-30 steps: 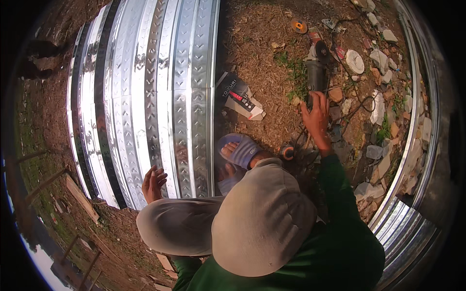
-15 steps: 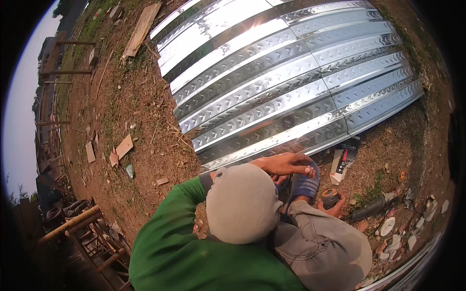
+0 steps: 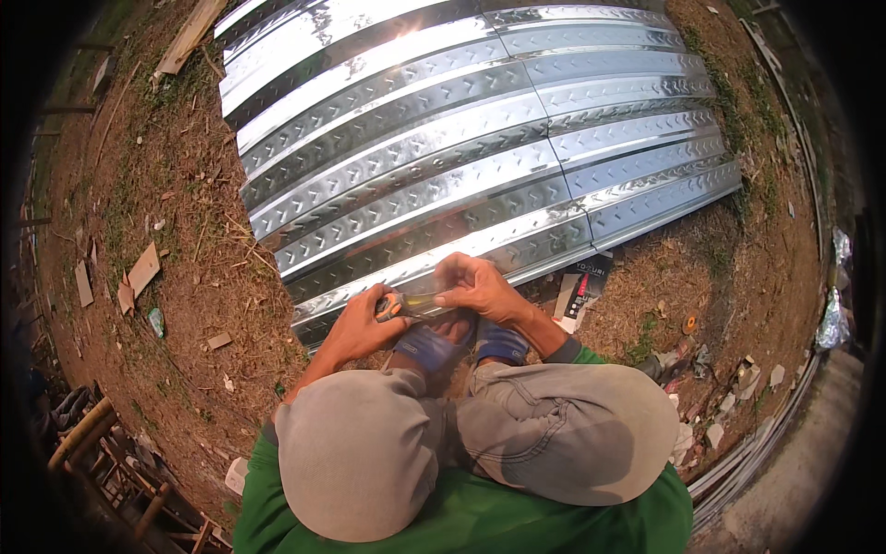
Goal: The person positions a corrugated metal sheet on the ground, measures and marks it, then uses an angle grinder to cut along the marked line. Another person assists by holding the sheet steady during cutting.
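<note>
My left hand (image 3: pixel 355 325) is closed round a tape measure (image 3: pixel 389 307) with an orange and dark case. A short length of pale yellow tape blade (image 3: pixel 422 301) stretches from it to my right hand (image 3: pixel 487 294), whose fingers pinch its end; those fingers are slightly blurred. Both hands are over the near edge of a shiny ribbed metal sheet (image 3: pixel 406 171) on the ground. Below them are my feet in blue sandals (image 3: pixel 503 343), between my knees in grey trousers.
A torn box (image 3: pixel 581 291) lies by the sheet's near edge, to the right. An orange ring (image 3: pixel 689 324) and pale rubble (image 3: pixel 715 434) lie farther right. Wood scraps (image 3: pixel 143 269) and a plank (image 3: pixel 189 37) are on the left; bamboo poles (image 3: pixel 81 432) stand at lower left.
The tape measure has passed from my right hand to my left. My right hand has come in from the right and now holds the blade. My knees face forward and the view has shifted.
</note>
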Demonstrator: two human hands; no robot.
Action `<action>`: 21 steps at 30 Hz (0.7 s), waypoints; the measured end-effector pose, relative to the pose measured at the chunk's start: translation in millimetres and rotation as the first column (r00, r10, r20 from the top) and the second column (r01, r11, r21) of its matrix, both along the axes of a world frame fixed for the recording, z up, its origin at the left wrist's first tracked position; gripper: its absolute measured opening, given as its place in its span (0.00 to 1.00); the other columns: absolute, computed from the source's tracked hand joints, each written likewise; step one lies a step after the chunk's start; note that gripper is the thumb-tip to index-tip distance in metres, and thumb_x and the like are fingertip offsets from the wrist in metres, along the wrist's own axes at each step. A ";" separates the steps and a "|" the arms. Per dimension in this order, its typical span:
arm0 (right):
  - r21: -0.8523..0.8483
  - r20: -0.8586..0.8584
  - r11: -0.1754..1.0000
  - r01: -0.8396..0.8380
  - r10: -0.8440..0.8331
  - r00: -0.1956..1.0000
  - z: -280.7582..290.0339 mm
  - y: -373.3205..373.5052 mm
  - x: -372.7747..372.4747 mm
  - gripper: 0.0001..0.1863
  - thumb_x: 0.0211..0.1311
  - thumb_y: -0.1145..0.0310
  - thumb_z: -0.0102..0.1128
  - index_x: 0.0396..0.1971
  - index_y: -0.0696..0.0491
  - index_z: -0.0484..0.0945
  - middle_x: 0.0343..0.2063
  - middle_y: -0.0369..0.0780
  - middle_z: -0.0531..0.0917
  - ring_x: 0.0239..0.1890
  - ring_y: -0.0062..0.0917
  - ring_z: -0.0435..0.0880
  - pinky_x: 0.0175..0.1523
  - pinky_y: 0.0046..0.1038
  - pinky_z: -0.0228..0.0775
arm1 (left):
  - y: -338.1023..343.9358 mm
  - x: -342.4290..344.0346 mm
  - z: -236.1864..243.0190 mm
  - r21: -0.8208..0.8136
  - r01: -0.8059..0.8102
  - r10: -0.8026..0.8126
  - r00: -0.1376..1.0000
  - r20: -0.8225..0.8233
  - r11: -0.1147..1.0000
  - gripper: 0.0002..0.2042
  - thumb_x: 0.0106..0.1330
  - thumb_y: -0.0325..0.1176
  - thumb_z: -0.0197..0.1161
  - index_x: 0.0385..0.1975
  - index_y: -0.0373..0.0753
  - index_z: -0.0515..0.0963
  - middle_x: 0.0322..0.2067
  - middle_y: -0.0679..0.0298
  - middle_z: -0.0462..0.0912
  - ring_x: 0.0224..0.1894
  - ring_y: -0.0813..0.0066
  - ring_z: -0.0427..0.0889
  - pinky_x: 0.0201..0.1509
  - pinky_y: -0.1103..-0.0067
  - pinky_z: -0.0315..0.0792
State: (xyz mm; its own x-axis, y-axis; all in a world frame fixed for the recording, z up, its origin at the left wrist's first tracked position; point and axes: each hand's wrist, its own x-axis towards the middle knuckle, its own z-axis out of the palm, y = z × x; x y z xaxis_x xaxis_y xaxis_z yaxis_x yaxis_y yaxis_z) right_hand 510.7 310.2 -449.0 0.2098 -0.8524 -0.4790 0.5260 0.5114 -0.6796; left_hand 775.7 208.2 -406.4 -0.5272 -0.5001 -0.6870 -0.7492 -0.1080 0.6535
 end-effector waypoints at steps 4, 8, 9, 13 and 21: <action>-0.055 0.058 0.987 0.153 -0.150 0.987 -4.8 -24.9 -30.5 0.18 0.67 0.78 0.75 0.50 0.53 0.76 0.39 0.35 0.85 0.41 0.19 0.84 0.44 0.27 0.82 | 1.5 101.2 14.5 -0.024 -0.107 0.109 0.984 0.142 0.994 0.29 0.57 0.44 0.72 0.54 0.30 0.81 0.40 0.49 0.86 0.42 0.63 0.84 0.50 0.68 0.77; -0.120 0.029 0.866 0.486 -0.486 0.873 -5.5 -17.1 -149.9 0.20 0.72 0.76 0.70 0.58 0.52 0.71 0.42 0.37 0.86 0.47 0.23 0.89 0.46 0.25 0.85 | -10.7 195.6 17.6 -0.182 -0.165 0.227 0.884 0.409 0.969 0.25 0.56 0.44 0.70 0.50 0.34 0.85 0.39 0.50 0.86 0.41 0.54 0.85 0.49 0.63 0.78; -0.163 0.022 0.791 0.590 -0.595 0.804 -7.0 -11.2 -175.9 0.20 0.73 0.77 0.69 0.59 0.53 0.71 0.43 0.39 0.86 0.48 0.25 0.89 0.48 0.27 0.85 | -21.5 212.8 17.0 -0.204 -0.157 0.228 0.889 0.397 0.966 0.24 0.57 0.45 0.70 0.49 0.34 0.86 0.38 0.50 0.86 0.41 0.53 0.86 0.49 0.63 0.78; -0.142 -0.126 0.700 0.700 -0.714 0.689 -14.8 -6.6 -237.4 0.25 0.71 0.77 0.71 0.63 0.56 0.69 0.48 0.44 0.85 0.52 0.29 0.88 0.56 0.30 0.86 | -26.1 259.4 26.4 -0.323 -0.021 0.171 0.880 0.443 0.946 0.24 0.69 0.54 0.69 0.44 0.36 0.89 0.37 0.52 0.87 0.41 0.55 0.86 0.47 0.62 0.77; -0.330 -0.822 0.643 0.691 -0.555 0.125 -51.7 -16.2 -165.1 0.34 0.71 0.67 0.75 0.68 0.65 0.67 0.61 0.52 0.76 0.56 0.36 0.85 0.58 0.36 0.80 | -83.4 250.8 -4.7 -0.369 -0.044 0.210 0.881 0.423 0.928 0.25 0.75 0.56 0.65 0.41 0.35 0.89 0.26 0.54 0.85 0.29 0.61 0.82 0.38 0.61 0.74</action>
